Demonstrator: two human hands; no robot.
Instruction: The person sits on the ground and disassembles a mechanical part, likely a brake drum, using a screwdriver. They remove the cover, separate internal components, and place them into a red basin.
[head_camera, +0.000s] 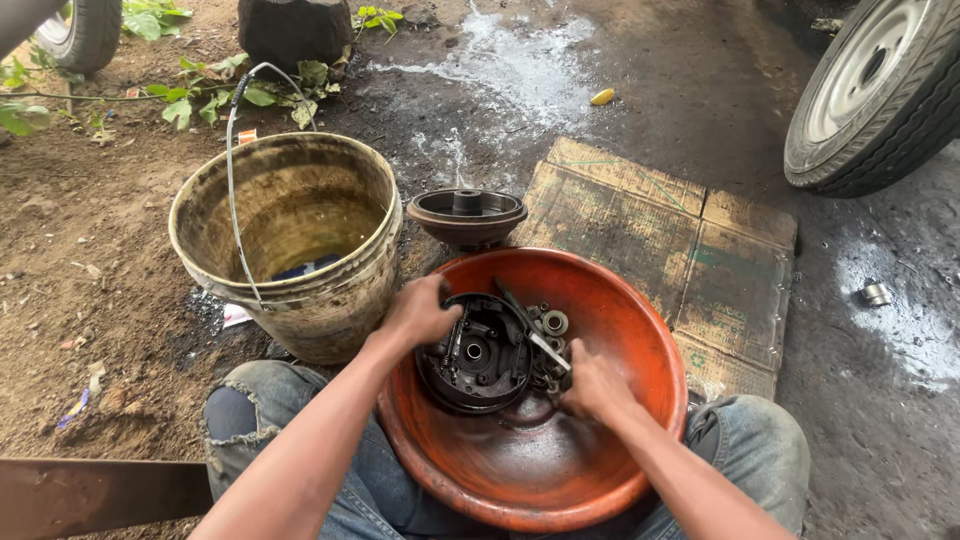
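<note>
I look down from a head camera at my own two bare hands working inside a wide orange basin (640, 400) that rests between my knees on the ground. At the basin's middle lies a round, dark, greasy brake backing plate (478, 352), flat on the basin floor with its hub hole facing up at me. My left hand (420, 312) sits on the plate's upper left rim, fingers curled closed over the edge and gripping it. My right hand (592, 385) lies just beside the plate's lower right edge, fingers bent down among small loose metal parts (550, 325); I cannot tell whether they have hold of one. A thin dark tool (522, 320), perhaps a screwdriver, lies across the plate, its long axis running from upper left to lower right, its lower end nearest my right hand. So the plate lies between both hands, the left already on it. Beyond the basin stands a brake drum (466, 214), a dirty bucket (290, 240) to its left, flattened cardboard (660, 230) to the right
</note>
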